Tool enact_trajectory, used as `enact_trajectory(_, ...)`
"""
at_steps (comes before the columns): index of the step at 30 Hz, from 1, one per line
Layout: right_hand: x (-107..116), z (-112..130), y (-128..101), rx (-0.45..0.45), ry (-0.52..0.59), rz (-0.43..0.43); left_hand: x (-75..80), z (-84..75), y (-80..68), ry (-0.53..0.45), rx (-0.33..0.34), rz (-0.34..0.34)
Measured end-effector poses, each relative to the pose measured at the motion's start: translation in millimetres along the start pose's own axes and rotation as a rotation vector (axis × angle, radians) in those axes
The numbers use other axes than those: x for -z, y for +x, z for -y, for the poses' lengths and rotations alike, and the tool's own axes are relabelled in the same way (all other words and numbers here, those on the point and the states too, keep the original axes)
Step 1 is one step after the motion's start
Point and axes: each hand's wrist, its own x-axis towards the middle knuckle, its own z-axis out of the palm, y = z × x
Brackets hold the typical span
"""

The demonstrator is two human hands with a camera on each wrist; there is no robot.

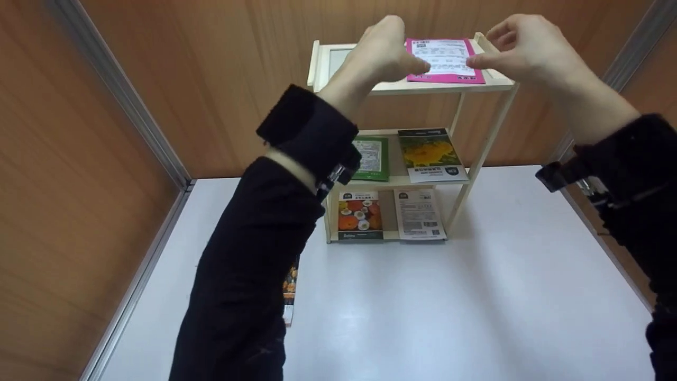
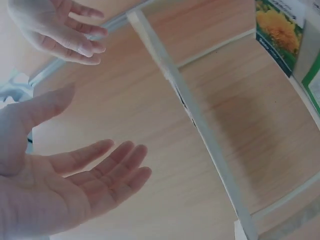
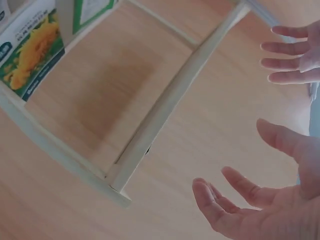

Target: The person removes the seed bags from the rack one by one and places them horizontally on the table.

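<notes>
Pink seed packet (image 1: 446, 61) flat on top shelf (image 1: 402, 86), between spread, empty left hand (image 1: 382, 50) and right hand (image 1: 521, 48), seemingly untouched

green packet (image 1: 374, 157), sunflower packet (image 1: 429, 153), white table (image 1: 476, 296)

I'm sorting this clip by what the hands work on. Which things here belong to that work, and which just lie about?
In hand:
- left hand, open
- right hand, open
- pink packet between them
- shelf rack, top tier

Lying about:
- green packet
- yellow-flower packet
- orange-flower packet
- white packet
- table
</notes>
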Motion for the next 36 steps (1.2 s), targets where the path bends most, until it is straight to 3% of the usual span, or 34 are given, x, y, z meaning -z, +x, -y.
enact_trajectory(6,6,-2,26,-0.148,0.111,0.027,-3.2,-8.2,21.3,-0.177,0.028,-0.087)
enact_trajectory(10,10,-3,39,-0.224,0.168,0.025,-13.6,-6.7,38.2,-0.333,0.091,-0.125)
enact_trajectory(14,8,-3,50,-0.29,0.245,0.036,-25.6,0.2,51.9,-0.43,0.171,-0.173)
enact_trajectory(20,-4,-5,65,-0.345,0.215,0.063,-37.3,4.9,62.3,-0.473,0.23,-0.247)
enact_trajectory(27,-20,-26,99,-0.417,0.3,0.058,-42.2,-4.4,66.1,-0.518,0.24,-0.242)
enact_trajectory(30,-26,-36,115,-0.436,0.288,0.023,-41.6,-6.3,66.8,-0.529,0.244,-0.232)
enact_trajectory(36,-20,-28,102,-0.441,0.334,0.071,-35.5,-4.2,65.5,-0.541,0.266,-0.202)
